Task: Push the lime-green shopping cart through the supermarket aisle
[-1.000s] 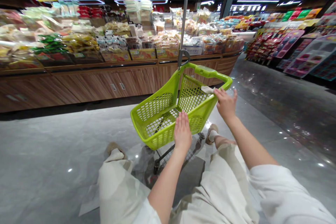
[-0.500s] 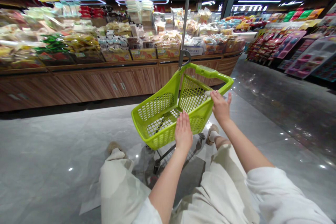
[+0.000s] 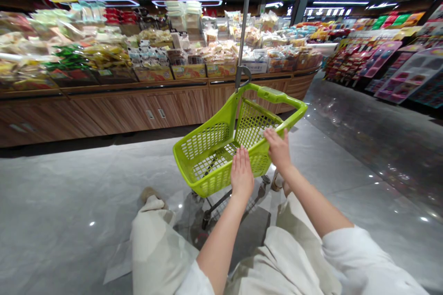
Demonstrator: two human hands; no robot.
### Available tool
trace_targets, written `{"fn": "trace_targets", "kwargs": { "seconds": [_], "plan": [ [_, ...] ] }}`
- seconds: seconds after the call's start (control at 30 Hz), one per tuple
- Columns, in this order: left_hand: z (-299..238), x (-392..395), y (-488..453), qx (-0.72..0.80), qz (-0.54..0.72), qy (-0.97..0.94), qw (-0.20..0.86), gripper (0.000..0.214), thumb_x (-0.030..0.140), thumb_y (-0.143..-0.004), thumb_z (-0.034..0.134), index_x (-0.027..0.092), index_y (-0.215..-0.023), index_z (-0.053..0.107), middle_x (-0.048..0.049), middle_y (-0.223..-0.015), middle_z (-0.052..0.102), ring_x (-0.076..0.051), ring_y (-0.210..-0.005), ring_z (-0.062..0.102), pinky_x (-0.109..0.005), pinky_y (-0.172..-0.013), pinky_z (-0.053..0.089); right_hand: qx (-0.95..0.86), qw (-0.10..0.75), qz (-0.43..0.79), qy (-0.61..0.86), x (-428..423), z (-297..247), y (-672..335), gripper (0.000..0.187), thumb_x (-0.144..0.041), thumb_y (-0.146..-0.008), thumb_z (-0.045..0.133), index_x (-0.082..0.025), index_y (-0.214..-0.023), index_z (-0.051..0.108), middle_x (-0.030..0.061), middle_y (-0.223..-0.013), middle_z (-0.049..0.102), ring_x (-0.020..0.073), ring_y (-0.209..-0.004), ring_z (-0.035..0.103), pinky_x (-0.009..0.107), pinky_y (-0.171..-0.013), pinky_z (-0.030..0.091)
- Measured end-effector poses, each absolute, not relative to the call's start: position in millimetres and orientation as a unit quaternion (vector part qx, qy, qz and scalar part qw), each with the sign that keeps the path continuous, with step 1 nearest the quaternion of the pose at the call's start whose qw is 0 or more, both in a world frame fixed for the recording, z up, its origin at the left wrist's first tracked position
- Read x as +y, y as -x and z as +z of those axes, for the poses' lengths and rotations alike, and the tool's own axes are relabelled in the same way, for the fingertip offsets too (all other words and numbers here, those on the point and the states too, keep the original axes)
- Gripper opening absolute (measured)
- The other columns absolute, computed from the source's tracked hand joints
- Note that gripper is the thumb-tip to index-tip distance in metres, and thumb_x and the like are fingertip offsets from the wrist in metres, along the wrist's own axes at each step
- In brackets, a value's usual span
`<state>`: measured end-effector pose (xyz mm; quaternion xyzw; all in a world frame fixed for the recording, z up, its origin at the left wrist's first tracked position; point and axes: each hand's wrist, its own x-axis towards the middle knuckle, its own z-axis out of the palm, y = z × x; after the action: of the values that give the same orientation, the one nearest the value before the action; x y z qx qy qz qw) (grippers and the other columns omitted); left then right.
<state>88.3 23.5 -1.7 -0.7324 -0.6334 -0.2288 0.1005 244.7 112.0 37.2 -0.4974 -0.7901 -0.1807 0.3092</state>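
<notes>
A lime-green plastic shopping cart (image 3: 207, 147) with a mesh basket stands on the floor in front of my outstretched legs. My left hand (image 3: 241, 174) lies flat against the basket's near rim, fingers stretched out together and holding nothing. My right hand (image 3: 278, 147) rests on the right-hand rim just below the green handle bar (image 3: 277, 95), its fingers laid over the edge and spread a little. Whatever may be under that palm is hidden. The basket looks empty inside.
A grey pole (image 3: 243, 23) rises from the cart's far side. Behind it runs a long wooden display counter (image 3: 138, 106) piled with packaged food. Shelves of coloured goods (image 3: 398, 64) line the aisle at right. The polished grey floor (image 3: 69, 193) spreads to the left.
My right hand has slid down and leftward along the rim, away from the handle bar. The small white cloth seen under its fingers earlier no longer shows. My left hand has stayed put.
</notes>
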Motion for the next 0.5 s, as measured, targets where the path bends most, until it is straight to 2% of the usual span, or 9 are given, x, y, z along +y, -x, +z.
{"fn": "trace_targets", "kwargs": {
  "seconds": [0.07, 0.13, 0.23, 0.3, 0.37, 0.5],
  "plan": [
    [-0.5, 23.7, -88.2, -0.637, -0.223, 0.732, 0.099, 0.083, 0.01, -0.079, 0.046, 0.002, -0.152, 0.009, -0.0155, -0.161, 0.013, -0.024, -0.149, 0.006, -0.043, -0.122, 0.019, -0.852, 0.272, -0.155, 0.419, 96.3, 24.4, -220.5, 0.061, 0.002, -0.078, 0.038, -0.016, -0.135, 0.051, 0.0111, -0.139, 0.055, 0.0218, -0.134, 0.045, 0.051, -0.118, 0.018],
    [0.3, 23.4, -86.1, -0.638, -0.217, 0.732, 0.1, 0.081, 0.01, -0.079, 0.047, 0.001, -0.151, 0.012, -0.0161, -0.161, 0.013, -0.024, -0.149, 0.006, -0.042, -0.122, 0.018, -0.884, 0.246, -0.144, 0.37, 95.5, 24.7, -221.0, 0.062, 0.003, -0.079, 0.036, -0.018, -0.135, 0.051, 0.0088, -0.139, 0.056, 0.0192, -0.133, 0.046, 0.049, -0.119, 0.015],
    [-0.1, 22.8, -83.2, -0.63, -0.219, 0.738, 0.104, 0.082, 0.01, -0.078, 0.049, 0.0, -0.151, 0.014, -0.0171, -0.161, 0.012, -0.025, -0.149, 0.007, -0.04, -0.122, 0.018, -0.844, 0.274, -0.172, 0.429, 119.1, 45.1, -259.5, 0.059, 0.002, -0.081, 0.036, -0.021, -0.133, 0.053, 0.0088, -0.135, 0.059, 0.022, -0.13, 0.05, 0.057, -0.118, 0.003],
    [-0.9, 22.7, -83.7, -0.625, -0.225, 0.74, 0.107, 0.082, 0.01, -0.078, 0.049, 0.0, -0.151, 0.012, -0.0176, -0.161, 0.011, -0.025, -0.149, 0.007, -0.041, -0.122, 0.019, -0.782, 0.31, -0.192, 0.505, 132.5, 55.8, -279.1, 0.057, 0.0, -0.081, 0.037, -0.019, -0.133, 0.053, 0.0113, -0.134, 0.059, 0.026, -0.13, 0.05, 0.063, -0.115, 0.002],
    [-1.0, 22.8, -86.0, -0.626, -0.232, 0.737, 0.104, 0.083, 0.01, -0.079, 0.047, 0.001, -0.152, 0.009, -0.0172, -0.161, 0.012, -0.024, -0.149, 0.008, -0.042, -0.121, 0.02, -0.754, 0.327, -0.194, 0.536, 130.9, 53.2, -274.0, 0.059, 0.001, -0.08, 0.037, -0.018, -0.135, 0.051, 0.0128, -0.135, 0.058, 0.0273, -0.131, 0.049, 0.064, -0.114, 0.005],
    [0.7, 22.8, -89.1, -0.635, -0.232, 0.731, 0.094, 0.082, 0.009, -0.079, 0.044, 0.005, -0.153, 0.007, -0.0151, -0.16, 0.015, -0.023, -0.149, 0.008, -0.044, -0.121, 0.021, -0.84, 0.289, -0.155, 0.431, 97.6, 22.8, -223.2, 0.063, 0.001, -0.079, 0.037, -0.018, -0.138, 0.049, 0.0111, -0.139, 0.055, 0.0225, -0.134, 0.045, 0.053, -0.117, 0.018]
  ]
}}
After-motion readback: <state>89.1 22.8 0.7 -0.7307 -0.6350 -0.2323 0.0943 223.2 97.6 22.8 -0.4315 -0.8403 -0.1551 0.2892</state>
